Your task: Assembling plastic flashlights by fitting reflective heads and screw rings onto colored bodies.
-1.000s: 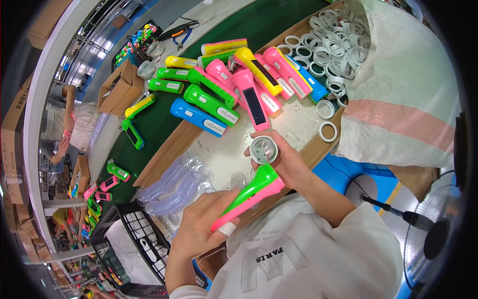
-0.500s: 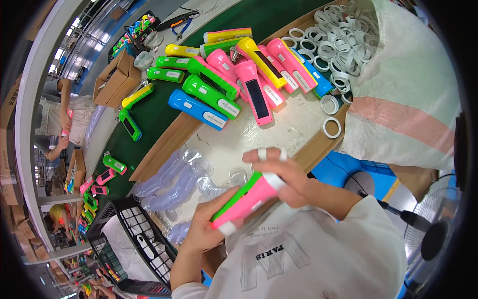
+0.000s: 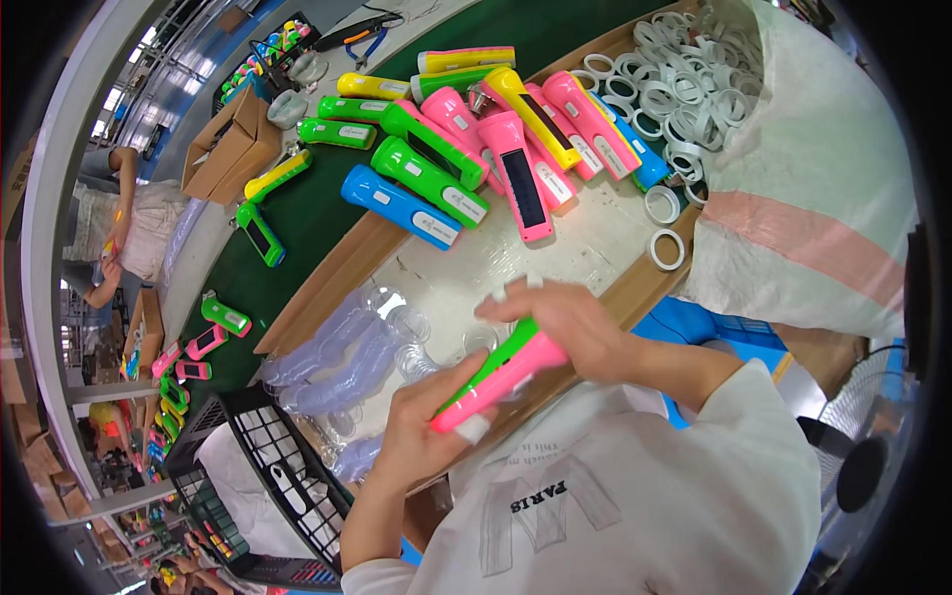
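A pink and green flashlight point(image 3: 501, 377) is held at a slant in front of my shirt. My left hand point(image 3: 421, 426) wraps round its lower end, with a white wrap on one finger. At the wide upper end, my right hand point(image 3: 565, 327) is cupped over the flashlight's head and hides it; motion smears this hand, and white tape shows on its fingertips. Beyond my hands lies a pile of flashlights in pink, green, blue and yellow, among them a pink one point(image 3: 521, 183) with a dark panel and a blue one point(image 3: 402, 206).
Many white rings point(image 3: 684, 89) spill beside a large white sack point(image 3: 803, 188) at the right. Stacked clear discs point(image 3: 342, 367) lie on the worktable point(image 3: 555, 253). A black crate point(image 3: 268, 466) stands at the lower left, a cardboard box point(image 3: 233, 149) farther back. Another person point(image 3: 124, 228) works at the far left.
My right hand has turned over the flashlight's head, covering the white ring that showed there before. The left hand keeps its hold. The view has shifted slightly.
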Motion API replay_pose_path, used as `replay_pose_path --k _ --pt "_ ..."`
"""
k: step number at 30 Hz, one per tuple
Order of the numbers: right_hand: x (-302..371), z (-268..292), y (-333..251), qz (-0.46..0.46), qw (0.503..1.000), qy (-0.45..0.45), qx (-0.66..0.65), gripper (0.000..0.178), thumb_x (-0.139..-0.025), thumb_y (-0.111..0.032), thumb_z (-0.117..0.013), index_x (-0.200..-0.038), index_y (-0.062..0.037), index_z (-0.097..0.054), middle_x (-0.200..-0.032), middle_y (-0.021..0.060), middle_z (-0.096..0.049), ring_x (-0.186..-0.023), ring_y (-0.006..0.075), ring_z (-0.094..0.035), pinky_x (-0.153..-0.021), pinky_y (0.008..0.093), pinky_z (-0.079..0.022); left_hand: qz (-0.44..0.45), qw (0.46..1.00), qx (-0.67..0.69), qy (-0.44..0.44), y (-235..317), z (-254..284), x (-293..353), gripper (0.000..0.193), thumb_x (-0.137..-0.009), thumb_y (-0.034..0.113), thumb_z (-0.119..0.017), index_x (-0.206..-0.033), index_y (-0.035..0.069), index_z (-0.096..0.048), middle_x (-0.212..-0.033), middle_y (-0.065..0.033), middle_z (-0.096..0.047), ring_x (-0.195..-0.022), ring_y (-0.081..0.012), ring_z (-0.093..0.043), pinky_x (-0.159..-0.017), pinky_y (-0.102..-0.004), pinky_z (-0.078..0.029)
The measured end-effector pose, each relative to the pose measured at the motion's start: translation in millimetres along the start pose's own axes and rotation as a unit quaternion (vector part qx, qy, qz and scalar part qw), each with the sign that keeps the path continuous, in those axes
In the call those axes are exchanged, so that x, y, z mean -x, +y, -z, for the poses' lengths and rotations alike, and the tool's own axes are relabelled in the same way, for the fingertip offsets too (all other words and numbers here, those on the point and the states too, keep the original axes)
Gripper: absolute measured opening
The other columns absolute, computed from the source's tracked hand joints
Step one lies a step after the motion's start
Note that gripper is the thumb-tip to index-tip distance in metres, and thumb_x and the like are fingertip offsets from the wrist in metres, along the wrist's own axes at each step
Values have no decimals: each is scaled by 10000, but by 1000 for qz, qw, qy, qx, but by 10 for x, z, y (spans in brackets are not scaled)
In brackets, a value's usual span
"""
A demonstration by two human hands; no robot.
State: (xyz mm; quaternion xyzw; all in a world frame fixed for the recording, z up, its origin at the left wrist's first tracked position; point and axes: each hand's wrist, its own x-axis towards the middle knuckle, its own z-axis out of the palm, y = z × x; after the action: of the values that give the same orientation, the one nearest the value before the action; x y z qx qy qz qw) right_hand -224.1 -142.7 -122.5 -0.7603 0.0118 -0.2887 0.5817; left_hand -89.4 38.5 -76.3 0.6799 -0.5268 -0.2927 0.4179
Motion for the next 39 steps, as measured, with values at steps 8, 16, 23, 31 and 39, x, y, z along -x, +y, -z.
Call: replay_pose_path --k 8,16,23,31,39 --pt "-175 -49 47 -200 972 -2 -124 434 -992 -361 -359 -1129 -15 -583 -1216 137 -564 -1063 232 -567 -930 361 -440 -77 984 -152 45 -170 22 -17 568 -654 62 -710 -1212 109 -617 -987 -129 -653 -792 -259 -630 -687 -353 -512" --pt "-175 -2 391 -360 894 77 -255 456 -987 -368 -413 -941 12 -661 -916 106 -644 -895 162 -585 -832 314 -463 -129 916 -379 3 -228 -98 -185 600 -671 80 -744 -1248 82 -582 -1006 -140 -657 -791 -286 -648 -696 -352 -526" --pt "-112 13 66 -251 901 45 -350 514 -967 -384 -482 -1331 -27 -417 -1241 123 -515 -1160 185 -514 -996 352 -414 211 926 299 89 -317 -290 63 549 -847 148 -687 -1327 11 -458 -1115 -185 -619 -824 -282 -667 -714 -341 -543" --pt "-90 -330 52 -212 846 136 -471 326 -876 -249 -642 -1114 -96 -479 -1141 140 -551 -1143 315 -554 -1011 452 -441 131 942 296 94 -332 -667 193 481 -855 249 -683 -1230 41 -463 -922 -52 -570 -805 -134 -560 -700 -235 -457" --pt "26 -455 -40 -135 738 81 -656 294 -791 -248 -709 -848 -137 -442 -1050 175 -558 -1072 356 -585 -989 487 -434 213 623 744 -109 67 -710 365 574 -741 116 -727 -1231 61 -432 -826 -84 -534 -603 -143 -536 -466 -291 -420"
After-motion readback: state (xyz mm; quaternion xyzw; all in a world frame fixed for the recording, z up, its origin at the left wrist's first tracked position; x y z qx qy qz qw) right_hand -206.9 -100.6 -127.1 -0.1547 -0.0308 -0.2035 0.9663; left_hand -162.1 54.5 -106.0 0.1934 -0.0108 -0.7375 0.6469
